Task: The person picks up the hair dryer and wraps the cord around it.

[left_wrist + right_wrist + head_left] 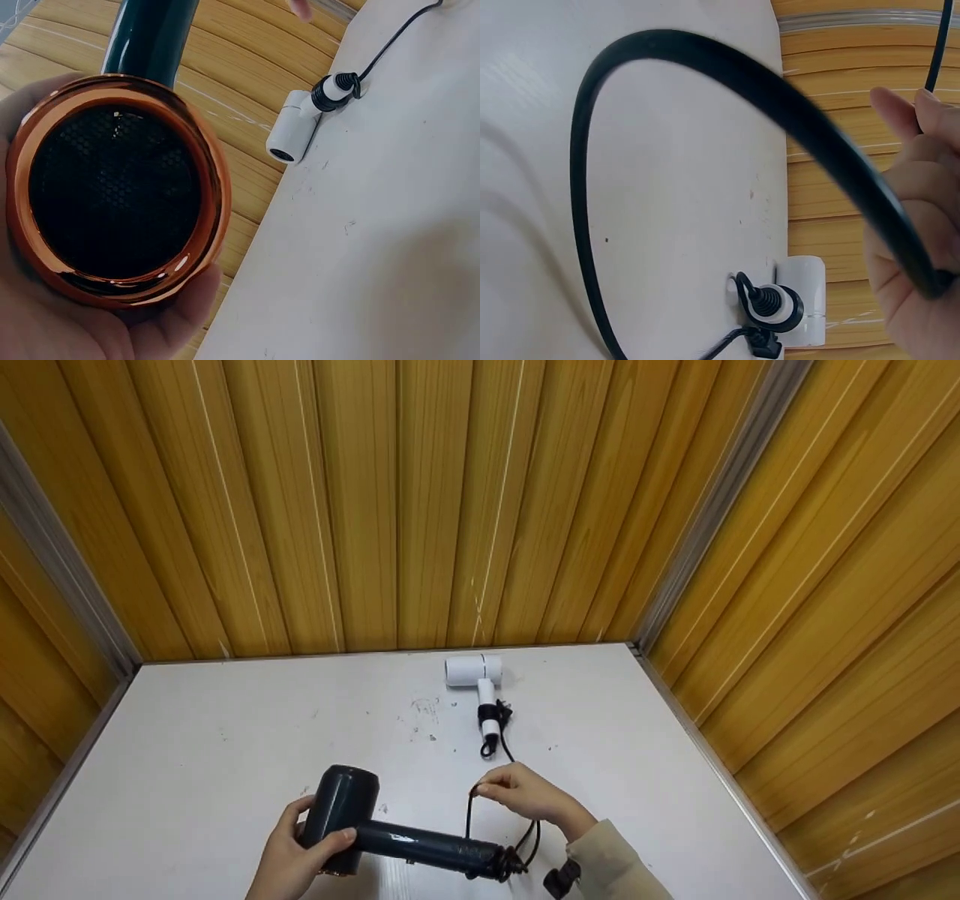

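My left hand grips a dark teal hair dryer round its barrel, holding it above the table. In the left wrist view the copper-coloured rim of the barrel faces the camera. Several turns of black cord wrap the end of the handle. Between thumb and fingers my right hand pinches that cord, drawn up from the handle. The right wrist view shows a loop of the cord hanging past this hand. A dark plug hangs by the right sleeve.
A white hair dryer lies towards the back of the white table, its black cord wound round the handle. Yellow wood-patterned panels wall the table at the back and sides. Small dark marks spot the tabletop.
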{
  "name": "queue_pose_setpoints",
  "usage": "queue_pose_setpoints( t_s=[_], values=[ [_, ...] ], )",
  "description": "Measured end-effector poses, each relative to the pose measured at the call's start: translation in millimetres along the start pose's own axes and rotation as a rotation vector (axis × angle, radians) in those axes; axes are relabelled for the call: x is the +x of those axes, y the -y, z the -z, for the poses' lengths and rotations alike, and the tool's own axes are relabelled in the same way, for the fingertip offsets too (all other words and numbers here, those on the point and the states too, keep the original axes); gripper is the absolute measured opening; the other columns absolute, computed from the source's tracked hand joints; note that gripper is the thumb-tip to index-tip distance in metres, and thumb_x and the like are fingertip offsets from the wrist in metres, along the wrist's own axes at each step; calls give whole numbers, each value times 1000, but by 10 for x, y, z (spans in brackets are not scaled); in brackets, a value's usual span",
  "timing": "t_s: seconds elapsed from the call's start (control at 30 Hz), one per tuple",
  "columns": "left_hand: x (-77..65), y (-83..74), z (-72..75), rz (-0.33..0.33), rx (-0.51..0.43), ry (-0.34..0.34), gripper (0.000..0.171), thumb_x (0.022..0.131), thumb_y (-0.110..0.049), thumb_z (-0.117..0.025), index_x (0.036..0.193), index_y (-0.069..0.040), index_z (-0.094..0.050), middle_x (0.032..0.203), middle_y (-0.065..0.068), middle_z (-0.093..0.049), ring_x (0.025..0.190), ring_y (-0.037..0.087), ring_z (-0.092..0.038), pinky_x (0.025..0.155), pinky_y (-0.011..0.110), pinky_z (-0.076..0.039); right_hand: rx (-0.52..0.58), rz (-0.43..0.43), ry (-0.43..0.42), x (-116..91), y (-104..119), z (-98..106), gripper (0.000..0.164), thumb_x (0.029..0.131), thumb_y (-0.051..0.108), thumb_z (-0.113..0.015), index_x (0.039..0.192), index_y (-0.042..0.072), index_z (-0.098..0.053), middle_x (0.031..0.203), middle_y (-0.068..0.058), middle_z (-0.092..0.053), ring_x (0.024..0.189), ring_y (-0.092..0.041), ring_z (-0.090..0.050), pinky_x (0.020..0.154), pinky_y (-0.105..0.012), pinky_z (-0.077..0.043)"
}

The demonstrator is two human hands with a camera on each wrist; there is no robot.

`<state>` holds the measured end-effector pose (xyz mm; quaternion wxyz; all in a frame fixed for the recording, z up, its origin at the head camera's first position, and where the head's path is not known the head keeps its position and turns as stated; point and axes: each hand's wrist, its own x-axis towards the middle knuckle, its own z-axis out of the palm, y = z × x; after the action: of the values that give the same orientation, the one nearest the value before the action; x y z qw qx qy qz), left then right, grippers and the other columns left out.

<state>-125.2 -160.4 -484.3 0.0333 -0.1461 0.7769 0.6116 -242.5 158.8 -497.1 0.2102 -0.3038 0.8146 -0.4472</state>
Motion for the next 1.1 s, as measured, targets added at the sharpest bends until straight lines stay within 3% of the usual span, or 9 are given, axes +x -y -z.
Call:
queue_pose_setpoints(
  t_s=[0.07,0.2,0.43,0.57,0.7,0.73,1.1],
  values=[
    [-1,19,-1,3,0,4,82,71,-30,-74,134,-5,-28,89,20,-55,71,21,-60,58,34,-53,-12,-1,-36,-4,17,14,28,92,29,-48,83,8,-65,52,6,-31,44,-7,-22,48,-22,-27],
    [-6,45,4,18,-5,23,83,71,-29,-74,135,-4,-26,90,21,-55,71,22,-61,58,36,-53,-2,-22,-90,-30,122,41,24,92,26,-50,87,9,-66,53,6,-32,48,-6,-25,50,-22,-26],
    [-2,78,0,10,-28,57,85,71,-27,-74,135,-5,-23,94,25,-55,71,24,-62,59,38,-54,174,-41,-143,-105,324,101,23,89,22,-55,84,1,-63,49,7,-33,41,-5,-26,42,-20,-25],
    [6,106,-4,-2,-28,48,87,70,-26,-74,136,-4,-21,95,25,-54,70,24,-62,58,38,-53,322,-31,-144,-103,266,120,24,89,21,-56,86,-3,-61,45,5,-31,39,-6,-23,39,-20,-22],
    [23,121,-15,7,-39,55,89,69,-27,-75,136,-7,-20,96,25,-52,71,24,-62,58,37,-54,449,1,-132,-89,216,130,19,90,20,-55,82,5,-62,44,6,-31,39,-6,-23,39,-20,-21],
    [26,124,-17,10,-37,55,90,69,-28,-75,136,-8,-19,97,25,-52,71,23,-62,58,36,-54,471,11,-126,-97,245,133,22,90,19,-54,82,1,-62,44,7,-32,39,-6,-23,39,-20,-21],
    [28,160,20,18,30,26,94,68,-32,-76,137,-4,-17,100,28,-49,76,25,-61,60,37,-54,603,29,-63,-165,421,138,23,93,17,-49,84,7,-67,48,8,-42,37,-1,-21,36,-17,-18]
  ],
)
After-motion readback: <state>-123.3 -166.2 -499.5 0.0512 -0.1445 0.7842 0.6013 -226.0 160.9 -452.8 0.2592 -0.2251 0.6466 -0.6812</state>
